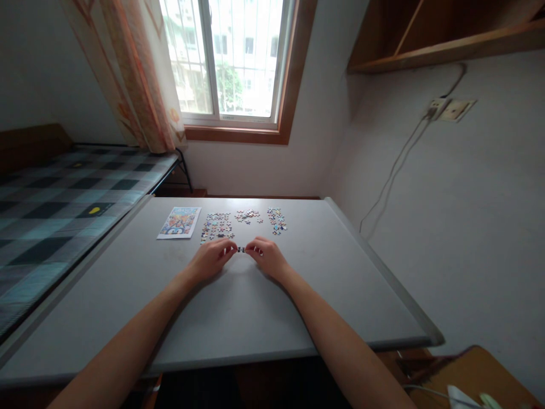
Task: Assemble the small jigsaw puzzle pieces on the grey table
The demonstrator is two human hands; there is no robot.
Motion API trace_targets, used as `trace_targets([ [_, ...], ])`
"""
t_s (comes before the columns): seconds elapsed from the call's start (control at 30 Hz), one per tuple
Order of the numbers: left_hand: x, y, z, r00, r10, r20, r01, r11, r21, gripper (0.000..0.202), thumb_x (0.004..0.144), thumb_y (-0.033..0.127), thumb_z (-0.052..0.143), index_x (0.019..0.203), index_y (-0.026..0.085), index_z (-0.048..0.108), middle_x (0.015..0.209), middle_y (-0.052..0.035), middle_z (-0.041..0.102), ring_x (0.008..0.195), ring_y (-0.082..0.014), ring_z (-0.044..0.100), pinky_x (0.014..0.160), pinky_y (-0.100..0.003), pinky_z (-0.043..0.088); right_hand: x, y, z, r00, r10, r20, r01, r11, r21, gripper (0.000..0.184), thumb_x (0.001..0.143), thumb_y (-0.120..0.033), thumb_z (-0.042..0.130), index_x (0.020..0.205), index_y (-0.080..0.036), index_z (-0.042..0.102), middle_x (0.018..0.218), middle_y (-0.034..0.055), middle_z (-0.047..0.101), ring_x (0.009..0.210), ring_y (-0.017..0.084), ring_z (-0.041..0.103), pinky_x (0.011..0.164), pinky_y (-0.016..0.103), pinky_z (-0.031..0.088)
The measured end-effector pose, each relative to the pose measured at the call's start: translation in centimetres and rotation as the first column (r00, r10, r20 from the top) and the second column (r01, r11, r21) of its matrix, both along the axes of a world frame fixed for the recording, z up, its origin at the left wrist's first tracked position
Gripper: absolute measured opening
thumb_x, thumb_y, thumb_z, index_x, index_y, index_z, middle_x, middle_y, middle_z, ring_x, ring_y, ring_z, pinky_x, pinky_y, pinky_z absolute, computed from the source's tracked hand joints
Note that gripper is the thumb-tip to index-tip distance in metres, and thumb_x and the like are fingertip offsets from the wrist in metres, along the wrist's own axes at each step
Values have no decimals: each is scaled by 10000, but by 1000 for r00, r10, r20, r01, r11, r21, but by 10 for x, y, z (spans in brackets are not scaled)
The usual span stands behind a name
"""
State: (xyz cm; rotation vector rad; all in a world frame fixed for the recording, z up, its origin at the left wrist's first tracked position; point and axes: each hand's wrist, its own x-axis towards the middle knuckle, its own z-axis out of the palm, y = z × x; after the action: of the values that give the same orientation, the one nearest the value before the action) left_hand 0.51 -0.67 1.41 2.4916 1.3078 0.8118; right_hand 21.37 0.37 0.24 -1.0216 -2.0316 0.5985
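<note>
Currently, in the head view, the left hand (215, 257) and right hand (267, 255) face each other over the pale-grey rectangular surface (238, 329). Each grip is closed to a fingertip pinch on the small dark puzzle pieces (241, 250) between them; whether these interlock cannot be told. Holding opposite ends presumably leaves the middle accessible. Beyond lie a left block (216, 225), middle cluster (247, 215) and right column (277, 220) of multicoloured jigsaw pieces, apparently sorted; a colourful white-edged printed sheet (180, 223) lies leftward, probably to remain visible.
</note>
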Motion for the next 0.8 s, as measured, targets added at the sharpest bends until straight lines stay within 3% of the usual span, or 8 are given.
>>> trace_targets([
  [0.8,1,-1,1,999,-20,48,19,1000,6,190,908,275,439,886,186,606,785,-11,617,606,-105,498,609,-228,402,-1,-3,2,998,32,-55,-32,999,10,75,810,-177,592,785,-168,662,741,5,578,626,89,508,624,208,432],
])
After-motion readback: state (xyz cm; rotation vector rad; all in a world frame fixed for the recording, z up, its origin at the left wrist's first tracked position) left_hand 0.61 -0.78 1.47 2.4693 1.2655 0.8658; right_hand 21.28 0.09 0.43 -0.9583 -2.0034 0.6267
